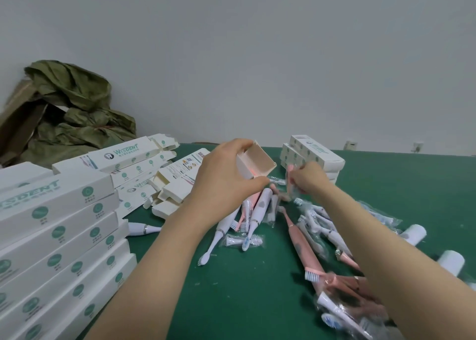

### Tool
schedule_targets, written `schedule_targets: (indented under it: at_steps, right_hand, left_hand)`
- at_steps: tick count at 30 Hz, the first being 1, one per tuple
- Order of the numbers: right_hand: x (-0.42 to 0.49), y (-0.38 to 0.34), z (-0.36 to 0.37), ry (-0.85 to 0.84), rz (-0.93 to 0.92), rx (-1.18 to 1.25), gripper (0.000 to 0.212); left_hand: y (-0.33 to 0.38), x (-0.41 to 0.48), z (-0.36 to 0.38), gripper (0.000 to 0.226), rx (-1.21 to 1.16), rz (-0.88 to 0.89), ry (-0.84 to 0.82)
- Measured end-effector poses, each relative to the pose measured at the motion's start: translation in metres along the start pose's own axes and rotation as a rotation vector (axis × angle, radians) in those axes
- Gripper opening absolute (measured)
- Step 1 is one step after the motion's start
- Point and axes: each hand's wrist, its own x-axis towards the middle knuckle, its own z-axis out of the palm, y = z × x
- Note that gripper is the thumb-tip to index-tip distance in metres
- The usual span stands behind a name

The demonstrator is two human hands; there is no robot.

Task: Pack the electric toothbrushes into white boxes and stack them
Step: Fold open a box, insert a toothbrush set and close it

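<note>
Left hand (226,182) gripping open box (253,163), mouth facing right, likely for loading; right hand (307,177) pinching pink brush (290,174) beside it, above counter (257,301).

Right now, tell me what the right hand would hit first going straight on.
Probably the small stack of white boxes just beyond the right hand, which pinches a wrapped pink piece. The open box in the left hand sits just left of that line; depth is unclear.
</note>
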Motion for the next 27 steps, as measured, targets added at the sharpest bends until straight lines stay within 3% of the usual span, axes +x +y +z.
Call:
schedule_targets:
  at_steps: [2, 5, 7, 9, 14, 19, 23, 27]
  right_hand:
    - [-0.019, -0.016, -0.018, -0.047, -0.003, 0.34, 0.012]
    - [-0.064, -0.044, -0.051, -0.317, -0.165, 0.92, 0.007]
    - [-0.093, -0.054, -0.059, -0.536, -0.321, 0.976, 0.008]
    - [-0.113, -0.057, -0.051, -0.555, -0.438, 0.859, 0.006]
    - [-0.114, -0.053, -0.037, -0.134, -0.441, 0.692, 0.005]
    - [-0.111, -0.047, -0.038, 0.131, -0.732, 0.039, 0.007]
    - [-0.117, -0.048, -0.033, 0.109, -0.834, -0.236, 0.019]
    - [-0.122, -0.049, -0.033, 0.001, -0.858, -0.055, 0.032]
  left_hand:
    - [-0.001, -0.001, 0.003, 0.061, 0.006, -0.005, -0.011]
    - [0.002, -0.003, 0.01, 0.062, 0.029, 0.007, -0.013]
    - [0.005, -0.003, 0.015, 0.063, 0.045, -0.005, -0.004]
    - [0.007, -0.003, 0.016, 0.063, 0.015, -0.044, 0.032]
    - [0.008, -0.005, 0.012, 0.07, -0.026, -0.041, 0.141]
    - [0.012, -0.01, 0.018, 0.075, -0.086, -0.009, 0.104]
    - [0.015, -0.011, 0.024, 0.076, -0.117, 0.001, 0.076]
    - [0.015, -0.011, 0.021, 0.067, -0.166, -0.025, 0.114]
